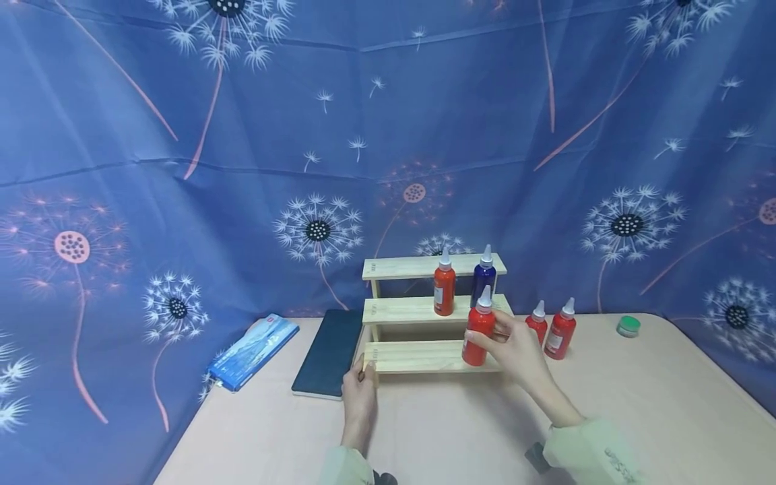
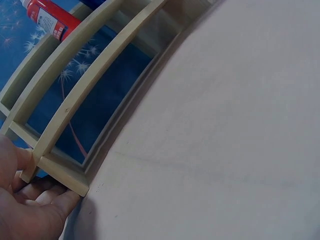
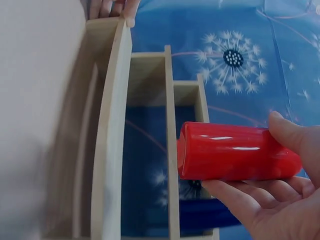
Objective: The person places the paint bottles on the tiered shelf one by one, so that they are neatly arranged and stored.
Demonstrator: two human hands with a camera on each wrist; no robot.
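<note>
My right hand grips a red squeeze bottle with a pale pointed cap, held upright over the right part of the lowest tier. In the right wrist view, thumb and fingers lie on opposite sides of that bottle. A three-tier wooden display rack stands before me. Its lower left end is pinched by my left hand; the left wrist view shows the fingers under the board's end. On the middle tier are an orange-red bottle and a dark blue bottle, partly hidden.
Two more red bottles stand right of the rack, one partly behind my hand. Farther right sits a small green-lidded jar. Left of the rack lie a dark notebook and a blue packet. A blue patterned cloth hangs behind.
</note>
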